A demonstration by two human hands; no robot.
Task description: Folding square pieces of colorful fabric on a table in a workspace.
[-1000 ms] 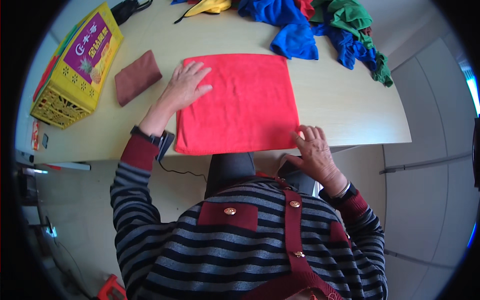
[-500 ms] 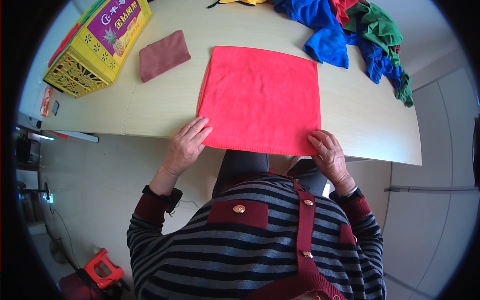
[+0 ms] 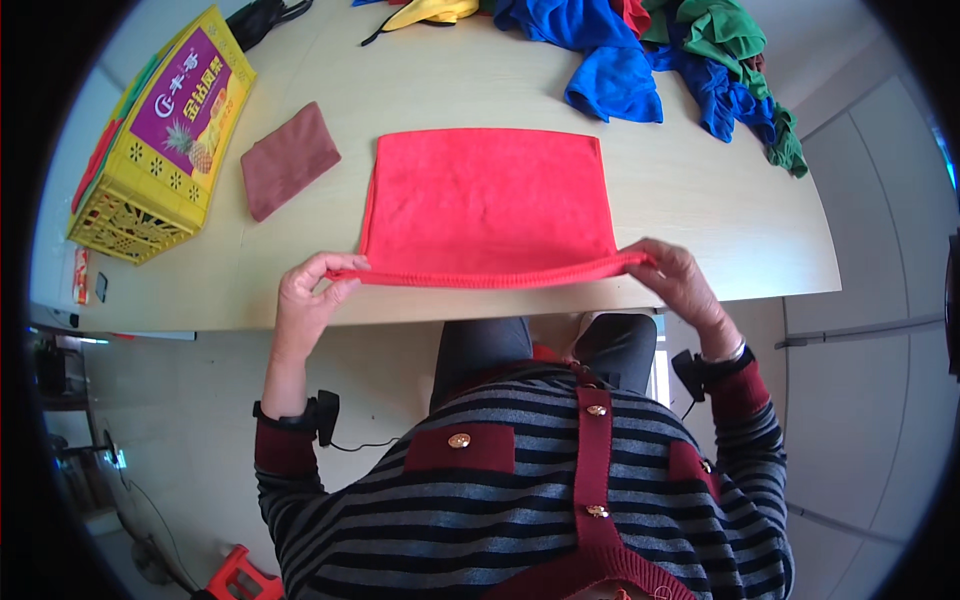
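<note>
A red cloth (image 3: 490, 195), doubled over in layers, lies on the pale table in front of me. Its near edge is raised and stretched between my two hands, sagging slightly in the middle. At the near left corner, my left hand (image 3: 312, 295) pinches the edge between thumb and fingers. My right hand (image 3: 682, 285) grips the near right corner in the same way. Left of the red cloth lies a folded brownish-pink cloth (image 3: 290, 162), touched by neither hand.
A yellow plastic crate (image 3: 165, 140) with cloths in it stands at the table's left end. Blue cloths (image 3: 615, 75) and green cloths (image 3: 720, 35) are heaped at the far right, with a yellow cloth (image 3: 430, 12) beside them. A red stool (image 3: 243, 575) is on the floor at lower left.
Both hands have lifted the red cloth's near edge off the table, where it lay flat before. The view has shifted, so the crate and cloths appear further left.
</note>
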